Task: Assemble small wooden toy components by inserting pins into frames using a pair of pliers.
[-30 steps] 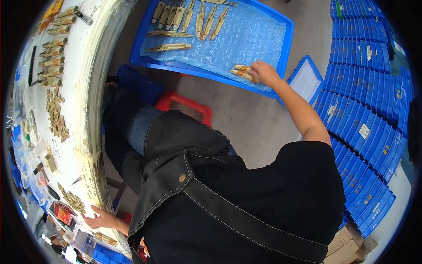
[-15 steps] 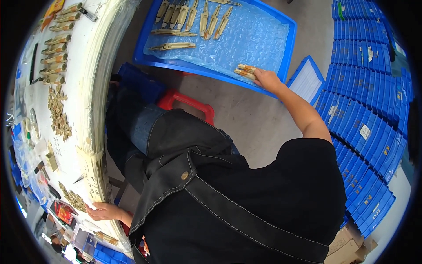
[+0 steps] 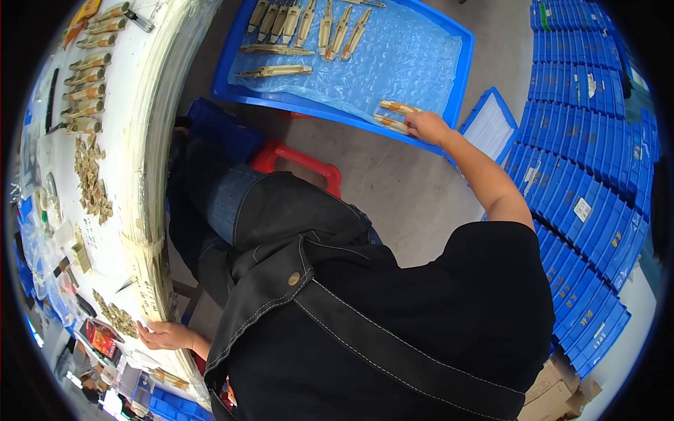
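Note:
My right hand (image 3: 427,128) reaches into the near right corner of a large blue tray (image 3: 295,107). Its fingers are closed on the end of a slim tan-and-brown piece (image 3: 390,124). A second slim piece (image 3: 399,107) lies just beyond it, a small gap between them. Bubble wrap (image 3: 393,56) lines the tray, and several similar long pieces (image 3: 307,25) lie on it at the far left. My left hand (image 3: 167,336) rests on the edge of the white table (image 3: 116,256), fingers stretched out beside a pile of small tan bits (image 3: 116,313).
Several brown-and-tan pieces (image 3: 87,91) lie in a column on the table, above another heap of small bits (image 3: 93,179). Stacked blue crates (image 3: 572,161) stand at the right. A red stool (image 3: 302,163) is below the tray, and a cardboard box (image 3: 551,393) sits at the lower right.
The two slim pieces by my right hand were close together and are now spread apart. My right hand has barely shifted; my left hand stays at the table edge.

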A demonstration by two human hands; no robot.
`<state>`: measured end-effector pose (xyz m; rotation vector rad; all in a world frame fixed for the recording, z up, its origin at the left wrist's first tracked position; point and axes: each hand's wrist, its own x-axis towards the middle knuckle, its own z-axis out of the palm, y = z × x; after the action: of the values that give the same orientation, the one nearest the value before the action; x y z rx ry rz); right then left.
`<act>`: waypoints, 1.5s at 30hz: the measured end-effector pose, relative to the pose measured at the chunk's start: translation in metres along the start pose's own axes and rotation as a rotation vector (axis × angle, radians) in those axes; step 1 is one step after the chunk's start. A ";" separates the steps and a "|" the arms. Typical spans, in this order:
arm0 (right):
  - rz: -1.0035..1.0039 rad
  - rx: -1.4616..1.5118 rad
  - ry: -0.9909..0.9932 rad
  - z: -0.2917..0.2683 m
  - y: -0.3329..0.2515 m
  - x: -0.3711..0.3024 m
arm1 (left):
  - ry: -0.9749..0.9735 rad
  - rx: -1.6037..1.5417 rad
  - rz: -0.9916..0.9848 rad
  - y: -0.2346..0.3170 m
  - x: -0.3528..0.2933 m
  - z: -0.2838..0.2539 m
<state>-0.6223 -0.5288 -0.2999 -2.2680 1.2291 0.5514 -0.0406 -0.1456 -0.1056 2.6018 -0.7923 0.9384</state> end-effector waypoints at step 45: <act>0.035 -0.035 0.268 -0.013 -0.025 0.013 | 0.018 0.047 0.054 0.004 -0.001 0.003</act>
<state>-0.5926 -0.5333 -0.2911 -2.4126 1.3973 0.2891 -0.0418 -0.1495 -0.1086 2.6200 -0.8499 1.0056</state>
